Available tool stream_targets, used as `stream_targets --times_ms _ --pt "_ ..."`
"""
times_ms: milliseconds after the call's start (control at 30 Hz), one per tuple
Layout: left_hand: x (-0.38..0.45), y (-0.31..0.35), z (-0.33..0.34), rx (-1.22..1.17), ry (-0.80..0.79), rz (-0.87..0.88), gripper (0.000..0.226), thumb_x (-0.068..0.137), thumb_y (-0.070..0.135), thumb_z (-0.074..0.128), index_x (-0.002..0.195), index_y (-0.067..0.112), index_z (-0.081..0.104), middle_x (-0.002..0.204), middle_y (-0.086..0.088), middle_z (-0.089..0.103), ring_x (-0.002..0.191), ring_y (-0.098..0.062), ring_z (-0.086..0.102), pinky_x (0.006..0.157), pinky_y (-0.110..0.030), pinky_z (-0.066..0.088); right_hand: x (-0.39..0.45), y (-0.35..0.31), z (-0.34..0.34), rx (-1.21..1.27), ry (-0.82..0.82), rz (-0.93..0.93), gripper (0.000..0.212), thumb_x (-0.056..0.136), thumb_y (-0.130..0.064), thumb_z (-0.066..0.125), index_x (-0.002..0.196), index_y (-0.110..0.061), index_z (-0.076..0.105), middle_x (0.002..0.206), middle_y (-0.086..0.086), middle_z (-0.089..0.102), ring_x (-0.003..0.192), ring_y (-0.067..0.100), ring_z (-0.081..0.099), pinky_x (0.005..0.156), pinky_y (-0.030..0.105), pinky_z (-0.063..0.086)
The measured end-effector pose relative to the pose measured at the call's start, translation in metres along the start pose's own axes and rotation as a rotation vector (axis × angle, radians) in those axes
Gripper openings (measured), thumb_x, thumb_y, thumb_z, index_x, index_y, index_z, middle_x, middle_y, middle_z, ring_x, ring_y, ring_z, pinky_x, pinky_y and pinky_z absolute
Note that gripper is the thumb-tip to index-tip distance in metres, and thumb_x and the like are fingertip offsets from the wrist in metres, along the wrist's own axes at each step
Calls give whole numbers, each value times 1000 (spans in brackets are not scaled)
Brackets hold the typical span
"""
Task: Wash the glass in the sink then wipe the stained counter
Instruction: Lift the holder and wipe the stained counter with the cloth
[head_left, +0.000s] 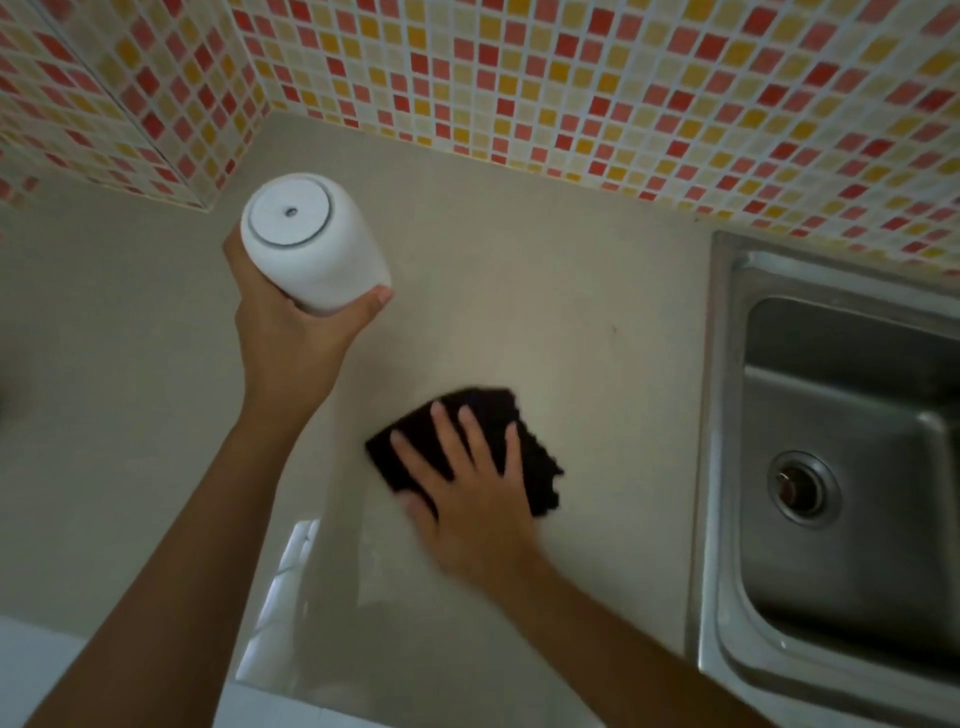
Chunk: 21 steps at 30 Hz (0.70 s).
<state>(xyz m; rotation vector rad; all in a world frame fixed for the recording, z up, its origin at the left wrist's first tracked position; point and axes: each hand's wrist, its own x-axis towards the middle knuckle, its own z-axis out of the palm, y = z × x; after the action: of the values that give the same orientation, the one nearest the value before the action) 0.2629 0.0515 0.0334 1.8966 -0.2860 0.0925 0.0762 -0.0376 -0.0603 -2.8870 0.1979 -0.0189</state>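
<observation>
My left hand (291, 332) grips a white cylindrical container (311, 244) with a flat lid and holds it lifted above the beige counter (519, 270). My right hand (467, 483) lies flat, fingers spread, pressing a black cloth (488, 410) onto the counter near its middle. A small dark speck (614, 328) marks the counter beyond the cloth. The steel sink (831, 467) is at the right, its basin holding only the drain (800, 488). No glass is in view.
A mosaic-tiled wall (571, 78) in red, yellow and cream runs behind the counter and turns a corner at the left. The counter's front edge (291, 597) shows a bright reflection between my forearms.
</observation>
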Motion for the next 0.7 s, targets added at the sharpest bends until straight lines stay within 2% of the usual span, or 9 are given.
stream_targets --times_ms 100,200,267,333,433,567,633,700 --pt "-8 -2 5 13 -12 -10 101 63 31 89 141 17 27 133 14 47 122 2 49 103 -38 46 107 77 -14 -61 60 248 51 96 -55 31 146 -43 30 158 4 23 144 29 19 112 62 9" --pt "-19 -3 6 30 -61 -25 101 62 30 89 141 19 27 129 17 49 117 5 51 101 -34 47 176 155 -43 -6 -83 436 53 98 -57 16 149 -45 9 161 0 0 147 25 -2 113 61 -4" --pt "-24 -3 3 48 -84 -21 101 62 32 89 140 20 27 132 14 50 118 3 52 100 -34 48 177 174 -49 11 -133 483 55 97 -58 8 149 -44 0 161 0 -8 147 24 -10 113 59 -7" --pt "-25 -1 1 47 -81 -16 102 62 33 89 141 20 27 133 13 49 118 2 52 101 -36 48 143 159 -42 2 -60 503 56 97 -57 7 150 -41 1 161 3 -6 147 26 -9 114 58 -5" --pt "-21 4 7 25 -73 -23 102 62 34 88 141 19 26 134 12 49 119 1 51 102 -37 47 44 94 -26 -66 46 440 55 99 -53 15 151 -36 13 160 9 9 146 32 5 114 60 6" --pt "-17 11 20 -15 -82 -10 103 63 32 89 142 16 25 136 9 48 121 0 51 102 -35 47 -69 21 -12 -45 -29 310 56 98 -52 26 151 -36 18 159 10 15 145 35 13 112 62 13" --pt "-18 12 24 -22 -96 0 103 63 33 89 142 15 25 138 5 47 122 -3 50 102 -37 47 -48 37 -13 -44 -37 286 55 97 -53 28 150 -38 21 158 9 18 145 34 16 111 63 13" --pt "-20 11 23 -6 -100 3 103 62 36 88 141 16 25 138 6 48 122 -3 51 101 -37 48 13 71 -20 -78 26 318 54 97 -54 25 149 -39 22 159 8 18 145 34 14 112 63 9"
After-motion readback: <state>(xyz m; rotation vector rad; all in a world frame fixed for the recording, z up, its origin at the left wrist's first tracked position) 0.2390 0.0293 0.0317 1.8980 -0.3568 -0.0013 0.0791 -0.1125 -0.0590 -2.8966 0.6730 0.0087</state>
